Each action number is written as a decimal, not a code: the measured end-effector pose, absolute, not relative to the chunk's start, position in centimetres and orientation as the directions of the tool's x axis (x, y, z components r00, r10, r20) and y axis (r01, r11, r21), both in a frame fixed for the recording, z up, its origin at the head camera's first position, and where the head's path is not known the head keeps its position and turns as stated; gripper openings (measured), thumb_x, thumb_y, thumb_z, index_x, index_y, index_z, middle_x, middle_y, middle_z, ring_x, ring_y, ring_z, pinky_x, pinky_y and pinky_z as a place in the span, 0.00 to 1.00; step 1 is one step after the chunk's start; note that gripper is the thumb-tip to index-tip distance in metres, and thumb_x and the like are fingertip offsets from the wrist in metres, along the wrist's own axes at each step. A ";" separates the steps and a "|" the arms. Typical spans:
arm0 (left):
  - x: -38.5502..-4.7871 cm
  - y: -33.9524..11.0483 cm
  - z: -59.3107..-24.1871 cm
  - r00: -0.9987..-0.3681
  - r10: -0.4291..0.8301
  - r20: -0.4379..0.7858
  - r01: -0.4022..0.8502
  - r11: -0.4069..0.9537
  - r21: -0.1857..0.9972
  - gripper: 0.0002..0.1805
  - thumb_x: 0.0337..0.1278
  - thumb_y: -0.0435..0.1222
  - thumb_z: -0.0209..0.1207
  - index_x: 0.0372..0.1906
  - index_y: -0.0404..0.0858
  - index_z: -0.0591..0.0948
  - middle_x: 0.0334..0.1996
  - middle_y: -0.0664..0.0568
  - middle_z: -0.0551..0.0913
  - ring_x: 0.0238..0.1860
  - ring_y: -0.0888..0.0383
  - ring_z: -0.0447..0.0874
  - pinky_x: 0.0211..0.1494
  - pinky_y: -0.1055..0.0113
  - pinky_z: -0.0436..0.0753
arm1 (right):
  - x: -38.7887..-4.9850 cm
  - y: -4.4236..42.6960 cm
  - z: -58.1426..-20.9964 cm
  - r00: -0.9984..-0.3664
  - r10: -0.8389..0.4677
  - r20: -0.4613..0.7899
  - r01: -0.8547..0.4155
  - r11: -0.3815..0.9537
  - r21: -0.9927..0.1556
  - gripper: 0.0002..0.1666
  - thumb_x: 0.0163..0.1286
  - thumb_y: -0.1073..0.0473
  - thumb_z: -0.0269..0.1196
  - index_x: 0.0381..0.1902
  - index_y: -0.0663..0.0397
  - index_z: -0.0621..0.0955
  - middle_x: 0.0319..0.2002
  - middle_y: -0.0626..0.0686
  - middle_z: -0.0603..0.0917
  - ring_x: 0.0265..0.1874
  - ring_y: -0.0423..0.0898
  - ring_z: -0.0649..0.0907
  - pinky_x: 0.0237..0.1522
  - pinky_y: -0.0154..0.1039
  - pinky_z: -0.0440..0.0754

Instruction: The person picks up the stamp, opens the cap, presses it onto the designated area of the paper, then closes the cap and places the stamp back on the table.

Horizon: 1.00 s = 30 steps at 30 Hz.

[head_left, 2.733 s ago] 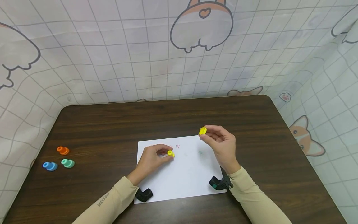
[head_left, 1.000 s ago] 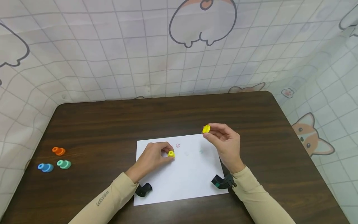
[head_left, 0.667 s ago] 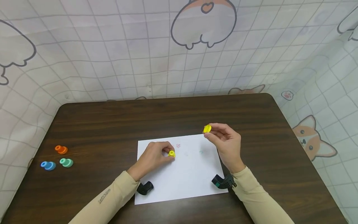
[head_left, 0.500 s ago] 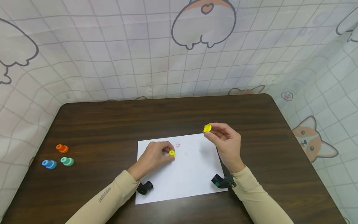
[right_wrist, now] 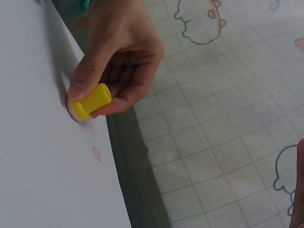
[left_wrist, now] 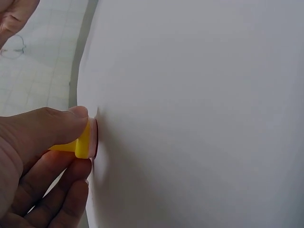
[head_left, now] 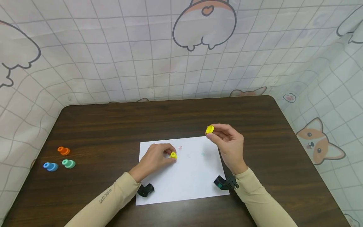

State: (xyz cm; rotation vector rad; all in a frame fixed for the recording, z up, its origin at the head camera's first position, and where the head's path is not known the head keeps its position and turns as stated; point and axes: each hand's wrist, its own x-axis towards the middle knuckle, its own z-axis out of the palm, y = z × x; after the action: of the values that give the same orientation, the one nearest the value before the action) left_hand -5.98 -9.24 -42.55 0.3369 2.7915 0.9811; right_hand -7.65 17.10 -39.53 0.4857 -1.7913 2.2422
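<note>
Bright yellow is the small knob-shaped plastic stamp [right_wrist: 97,99], its base pale pink edged in dark red; the round cap-like plastic disc [head_left: 210,129] matches that yellow. Across from me I see an orange knobbed plastic piece [head_left: 63,150], a blue one [head_left: 51,166] and a mint-green one [head_left: 68,163]. The flat white paper sheet [head_left: 184,183] carries a red flower-like mark [right_wrist: 96,153]. Brown wood grain streaks the table [head_left: 113,123], beige colours the fabric sleeves [head_left: 122,192] (dark lettering [head_left: 105,196] on one), and grey grid lines cross the white cloth backdrop [head_left: 147,63].
</note>
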 end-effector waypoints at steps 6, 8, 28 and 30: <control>-6.0 -9.2 -42.8 -0.961 0.267 -0.069 0.162 0.751 0.641 0.11 0.49 0.35 0.78 0.38 0.46 0.89 0.33 0.58 0.91 0.39 0.62 0.85 0.51 0.61 0.83 | -7.6 17.1 -39.4 -0.921 -0.025 0.390 -0.374 -0.225 -0.900 0.20 0.58 0.83 0.67 0.50 0.83 0.78 0.46 0.48 0.89 0.39 0.41 0.90 0.48 0.34 0.90; -6.0 -9.2 -42.8 -0.961 0.268 -0.068 0.163 0.748 0.643 0.11 0.49 0.35 0.78 0.38 0.46 0.89 0.33 0.58 0.91 0.39 0.62 0.85 0.52 0.61 0.84 | -7.7 17.1 -39.5 -0.922 -0.025 0.387 -0.372 -0.225 -0.901 0.20 0.59 0.83 0.68 0.50 0.81 0.79 0.46 0.48 0.89 0.40 0.41 0.90 0.48 0.34 0.90; -6.4 -9.9 -41.0 -0.969 0.244 -0.033 0.157 0.713 0.683 0.14 0.51 0.39 0.78 0.43 0.47 0.89 0.39 0.57 0.92 0.46 0.55 0.89 0.53 0.56 0.87 | -7.6 17.1 -39.6 -0.926 -0.021 0.377 -0.365 -0.205 -0.908 0.20 0.59 0.82 0.68 0.50 0.80 0.79 0.46 0.48 0.89 0.40 0.40 0.90 0.48 0.34 0.90; -6.5 -10.2 -40.6 -0.972 0.235 -0.018 0.156 0.699 0.698 0.13 0.51 0.40 0.78 0.43 0.48 0.89 0.39 0.57 0.92 0.47 0.55 0.89 0.53 0.56 0.87 | -7.6 17.1 -39.6 -0.926 -0.022 0.377 -0.365 -0.207 -0.908 0.20 0.59 0.82 0.68 0.50 0.79 0.80 0.46 0.48 0.89 0.40 0.41 0.90 0.48 0.34 0.90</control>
State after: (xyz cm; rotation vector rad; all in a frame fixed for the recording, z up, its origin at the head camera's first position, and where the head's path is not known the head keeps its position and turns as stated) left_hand -6.47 -10.17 -40.59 0.3234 2.7973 1.1344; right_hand -7.61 17.09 -39.61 0.4585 -1.8177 2.2335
